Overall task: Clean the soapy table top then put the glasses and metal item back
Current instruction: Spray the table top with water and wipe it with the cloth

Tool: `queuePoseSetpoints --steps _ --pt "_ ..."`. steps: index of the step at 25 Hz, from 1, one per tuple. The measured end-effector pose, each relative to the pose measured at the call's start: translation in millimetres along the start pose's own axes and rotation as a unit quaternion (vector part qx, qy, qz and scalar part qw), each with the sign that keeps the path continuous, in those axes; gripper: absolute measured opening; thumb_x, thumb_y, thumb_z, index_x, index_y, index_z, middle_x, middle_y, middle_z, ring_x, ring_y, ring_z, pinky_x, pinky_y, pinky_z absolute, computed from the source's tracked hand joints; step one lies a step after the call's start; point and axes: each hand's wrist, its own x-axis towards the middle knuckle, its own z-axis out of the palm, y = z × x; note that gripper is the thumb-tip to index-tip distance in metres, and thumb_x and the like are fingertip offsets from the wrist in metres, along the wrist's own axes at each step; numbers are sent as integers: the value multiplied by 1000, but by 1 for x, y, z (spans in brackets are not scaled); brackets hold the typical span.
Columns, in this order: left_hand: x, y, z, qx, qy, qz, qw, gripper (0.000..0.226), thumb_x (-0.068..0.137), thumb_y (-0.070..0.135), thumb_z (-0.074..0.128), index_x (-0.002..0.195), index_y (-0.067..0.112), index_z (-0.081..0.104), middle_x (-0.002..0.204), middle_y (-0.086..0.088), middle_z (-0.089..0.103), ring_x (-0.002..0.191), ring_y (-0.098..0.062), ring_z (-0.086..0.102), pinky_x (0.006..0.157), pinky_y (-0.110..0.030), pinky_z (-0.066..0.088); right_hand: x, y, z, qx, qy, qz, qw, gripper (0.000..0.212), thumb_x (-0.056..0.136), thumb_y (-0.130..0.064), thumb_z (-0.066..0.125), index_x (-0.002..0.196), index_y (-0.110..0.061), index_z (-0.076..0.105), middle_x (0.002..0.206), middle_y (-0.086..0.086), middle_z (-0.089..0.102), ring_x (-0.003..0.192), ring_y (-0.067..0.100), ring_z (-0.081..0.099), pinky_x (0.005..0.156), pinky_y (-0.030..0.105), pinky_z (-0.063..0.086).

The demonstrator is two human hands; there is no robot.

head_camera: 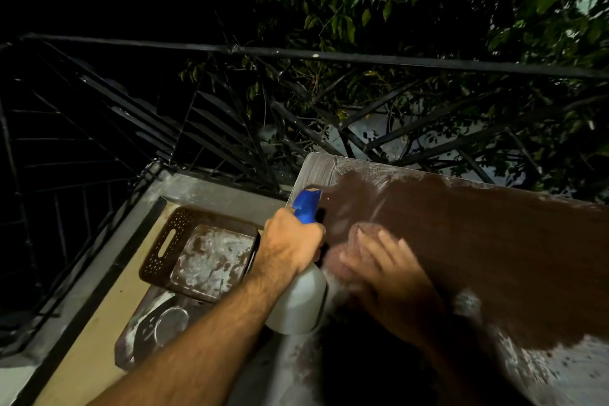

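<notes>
A brown wooden table top [494, 241] fills the right side, with white soap foam along its far left corner and near edge. My left hand [291, 241] grips a white spray bottle [301, 303] with a blue trigger head, held at the table's left edge. My right hand [385, 270] lies flat on a pinkish cloth [342, 260] pressed on the table; the hand is motion-blurred. No glasses are clearly visible. A round metal item [164, 323] lies on the floor to the lower left.
A brown perforated plastic crate [164, 241] with a soapy bottom sits on the floor left of the table. A black metal railing [362, 58] runs behind, with tree leaves beyond it. A concrete ledge [99, 260] borders the floor at left.
</notes>
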Motion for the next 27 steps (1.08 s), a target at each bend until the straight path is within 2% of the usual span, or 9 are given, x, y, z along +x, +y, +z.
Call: queuePoseSetpoints --steps 3,7,9,11,13,15,19,23,27 --pt "3 -10 -6 -14 -3 -3 1000 28 53 32 58 69 12 69 47 8 68 48 -11 64 49 -25 43 64 30 -15 -20 -11 117 993 59 95 -65 19 151 -46 28 164 2 20 151 29 9 121 52 6" --pt "7 -19 -15 -26 -5 2 1000 27 56 32 56 69 13 71 49 8 70 47 -2 63 47 -24 41 122 44 -20 9 -13 219 976 59 97 -64 27 153 -45 24 166 2 9 151 31 -1 121 51 -2" --pt "11 -22 -20 -36 -1 -4 999 28 57 32 56 68 11 71 50 2 70 49 -10 66 51 -26 49 122 23 -14 -16 -18 176 984 60 96 -65 24 153 -45 22 166 3 8 151 30 -1 121 51 -3" --pt "17 -23 -25 -32 6 -7 999 24 59 31 61 69 11 70 50 -1 69 53 -16 66 50 -27 48 102 -11 -1 -37 -23 66 997 58 96 -64 24 150 -44 29 165 5 14 151 32 5 121 52 -1" --pt "21 -25 -29 -26 18 -1 1000 14 64 25 67 70 13 67 52 1 64 52 -16 61 47 -25 39 73 -45 13 -26 -22 -34 999 50 93 -59 36 139 -40 44 159 9 32 148 37 22 119 56 10" --pt "24 -27 -32 -20 20 4 1000 11 66 23 68 71 14 66 53 3 61 51 -16 58 46 -25 36 51 -65 22 16 -12 -70 997 47 87 -53 50 132 -37 49 155 8 38 145 36 29 118 56 18" --pt "25 -34 -33 -9 7 -7 1000 13 61 24 65 69 14 67 53 2 62 52 -16 59 46 -24 37 77 -54 12 -7 -8 -43 999 50 92 -58 40 135 -37 54 152 9 43 143 35 34 116 55 25" --pt "23 -38 -35 -15 -7 -21 1000 24 50 28 59 66 11 67 52 -1 63 53 -21 61 47 -24 38 165 -13 -11 -11 -43 94 995 58 99 -63 21 154 -45 17 166 3 8 152 30 -3 121 52 -2" --pt "28 -41 -43 -22 -9 -28 999 10 60 25 63 64 16 64 43 3 61 52 -15 60 49 -25 40 205 -4 -13 -6 -60 131 990 59 99 -63 20 154 -43 17 166 5 4 151 32 -6 121 53 -3"
